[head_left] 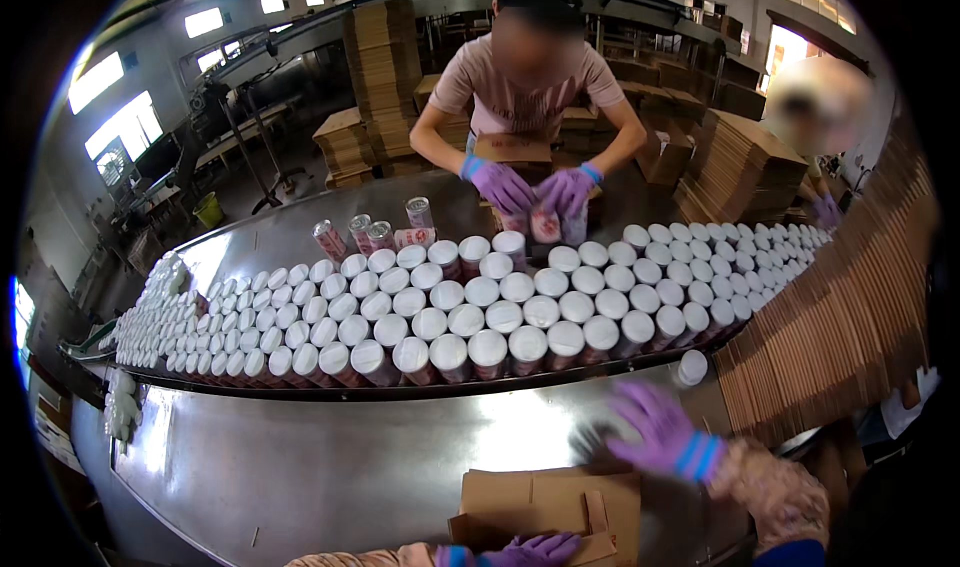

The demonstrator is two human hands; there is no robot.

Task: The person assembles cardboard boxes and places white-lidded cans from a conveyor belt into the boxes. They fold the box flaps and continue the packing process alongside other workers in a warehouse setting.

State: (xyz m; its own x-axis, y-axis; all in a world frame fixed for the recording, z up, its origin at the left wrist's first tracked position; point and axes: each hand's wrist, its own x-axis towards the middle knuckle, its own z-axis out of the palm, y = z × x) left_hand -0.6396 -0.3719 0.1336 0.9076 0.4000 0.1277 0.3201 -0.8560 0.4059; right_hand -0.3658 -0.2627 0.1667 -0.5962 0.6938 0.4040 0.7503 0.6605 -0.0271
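My left hand [530, 550], in a purple glove with a blue cuff, lies on a flap of a brown cardboard box [535, 492] at the near edge of the metal table. Its fingers are stretched out and partly cut off by the lower edge. My right hand [650, 427], gloved alike and blurred by motion, hovers over the table right of the box. Its fingers are apart and I see nothing in them. Just beyond it a single white-capped can [691, 368] stands apart from the long rows of white-capped cans [488, 347].
Across the rows a co-worker [535, 82] in purple gloves handles cans at a carton. Several cans [360, 233] stand or lie beyond the rows. Flattened cartons [840, 307] are packed along the right side. A low rail [345, 395] edges the rows on my side.
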